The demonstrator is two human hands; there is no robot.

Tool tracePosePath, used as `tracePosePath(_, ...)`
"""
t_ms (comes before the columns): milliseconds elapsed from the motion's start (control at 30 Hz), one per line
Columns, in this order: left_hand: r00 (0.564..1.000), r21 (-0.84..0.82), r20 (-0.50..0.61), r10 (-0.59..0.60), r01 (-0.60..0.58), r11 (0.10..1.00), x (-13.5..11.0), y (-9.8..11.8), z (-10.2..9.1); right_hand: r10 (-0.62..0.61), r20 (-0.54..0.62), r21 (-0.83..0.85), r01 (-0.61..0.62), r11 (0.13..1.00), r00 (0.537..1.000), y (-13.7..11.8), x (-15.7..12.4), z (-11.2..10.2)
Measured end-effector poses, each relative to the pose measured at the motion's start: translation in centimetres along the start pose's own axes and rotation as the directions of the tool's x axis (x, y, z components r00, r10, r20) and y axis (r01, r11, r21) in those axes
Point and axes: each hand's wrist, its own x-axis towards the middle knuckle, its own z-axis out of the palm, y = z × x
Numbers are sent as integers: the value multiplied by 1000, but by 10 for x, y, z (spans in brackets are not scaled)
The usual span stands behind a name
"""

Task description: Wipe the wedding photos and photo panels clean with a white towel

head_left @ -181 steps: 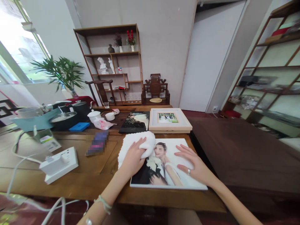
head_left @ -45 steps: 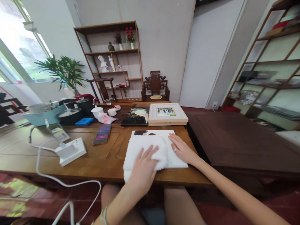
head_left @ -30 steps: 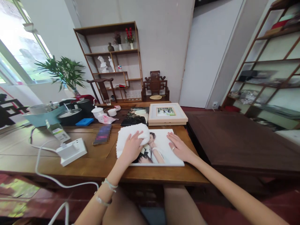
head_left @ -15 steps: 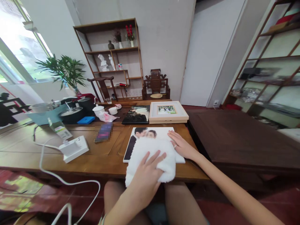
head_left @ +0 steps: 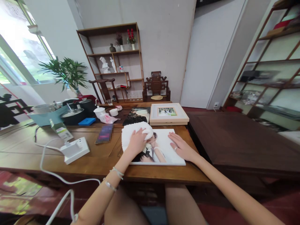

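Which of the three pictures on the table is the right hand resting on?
The white-edged portrait in front. The black picture and wooden-framed picture lie behind it, untouched by the right hand.

L hand [head_left: 137,142] palm-down, sl. curled; R hand [head_left: 182,149] palm-down, flatter.

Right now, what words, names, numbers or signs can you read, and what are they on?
No words or numbers can be read.
Photo panel: no writing showing.
Small box: label too blurred.
Flat item beside the box: pixelated, so I can't tell.
Tiny white-and-red item on the wooden shelf: too small to tell.
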Motion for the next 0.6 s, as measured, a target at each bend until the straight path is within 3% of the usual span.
tracePosePath(100, 998, 1, 48, 50, -50, 999, -16, 17, -3, 5, 10, -21, -5, 1000, 1000, -1, 0, 0)
tracePosePath(400, 941, -128, 145, 307, -290, 948, -107, 83, -25, 5, 30, -36, -4, 999, 1000, -2, -1, -1)
tracePosePath(500, 946, -154, 122, 300, -280, 948, -108, 84, -27, -9, 35, -39, 10, 999, 999, -2, 0, -2)
tracePosePath(600, 961, -159, 130, 242, -221, 962, -87, 70, -25, 0, 32, -34, 1, 999, 1000, -3, 0, -2)
